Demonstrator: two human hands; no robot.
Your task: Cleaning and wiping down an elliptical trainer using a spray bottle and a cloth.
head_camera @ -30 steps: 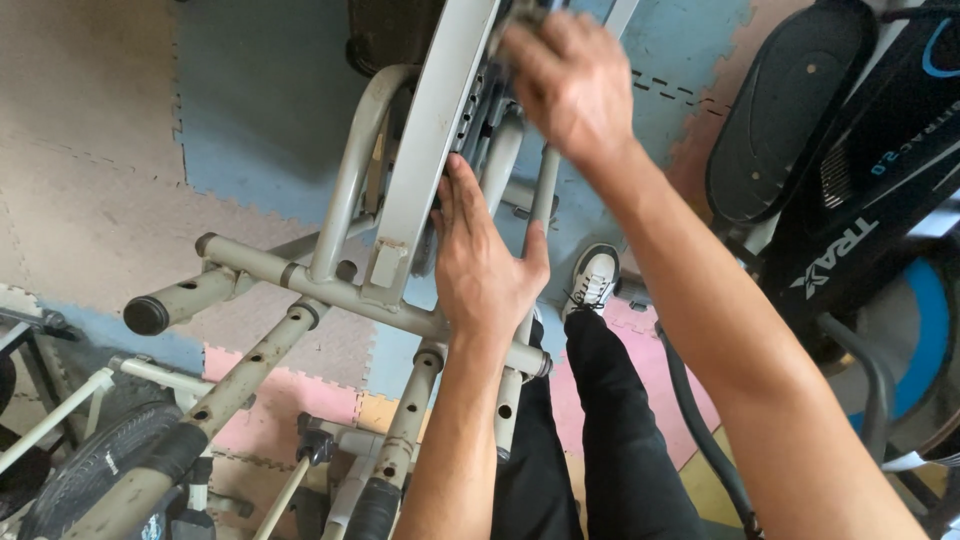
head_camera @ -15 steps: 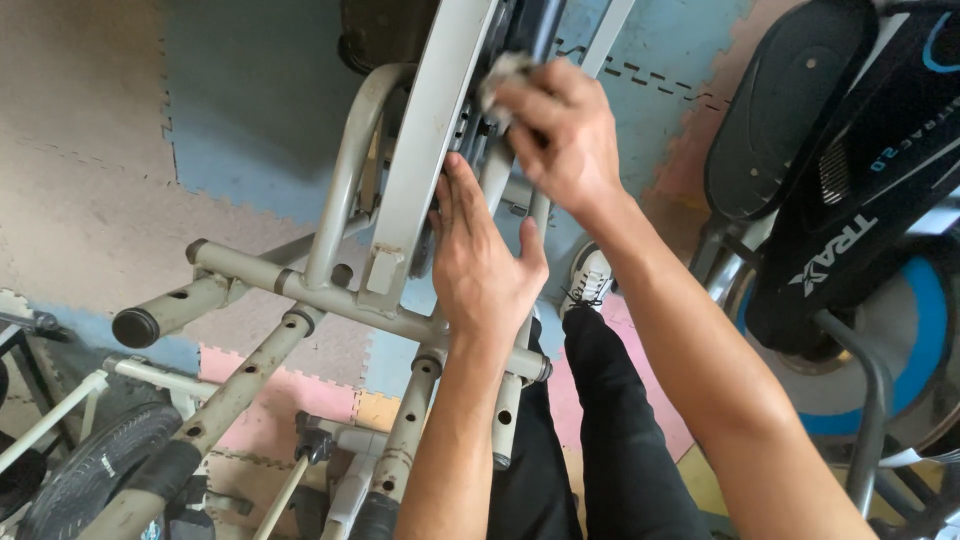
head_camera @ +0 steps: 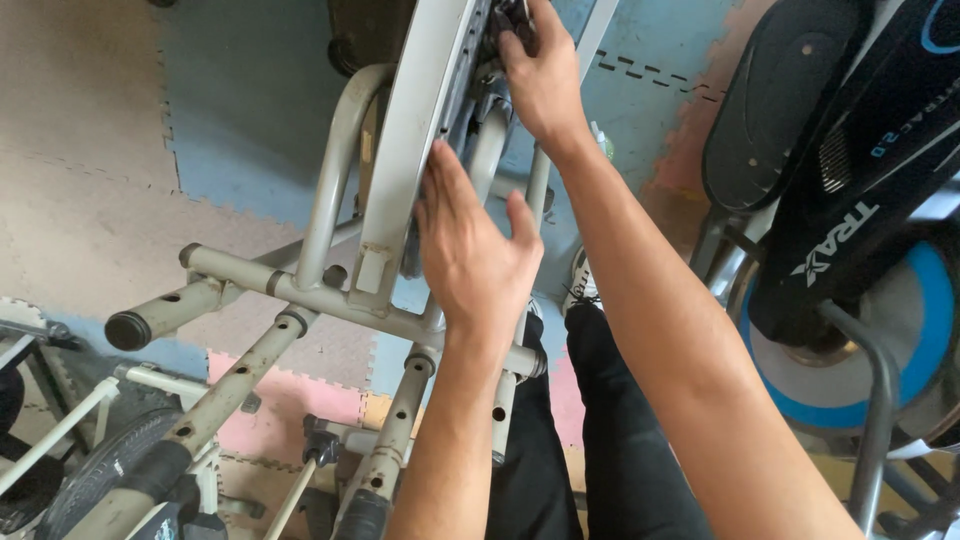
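Grey tubular exercise frame (head_camera: 330, 300), tipped up over foam floor mats (head_camera: 90, 200), worked on by a person standing over it. The frame is welded steel tube with a flat pale central beam (head_camera: 410, 150): judged heavy, rigid and smooth-painted, so liable to slide under a flat palm; the round cross tube (head_camera: 250, 275) and the drilled side legs (head_camera: 230, 390) offer the surest grip. The left hand (head_camera: 475, 255) lies flat, fingers straight and together, pressed against the near right side of the beam just above the cross tube; it braces rather than grasps. The right hand (head_camera: 540, 75) reaches farther, to the far upper end of the beam, fingers curled about a small dark fitting (head_camera: 510, 18) there; whether it pinches a separate part cannot be told. The frame thus sits directly under and ahead of both hands. A black and blue elliptical machine (head_camera: 850, 230) stands to the right; the person's dark trouser legs (head_camera: 590, 440) and one shoe (head_camera: 580, 280) show below.
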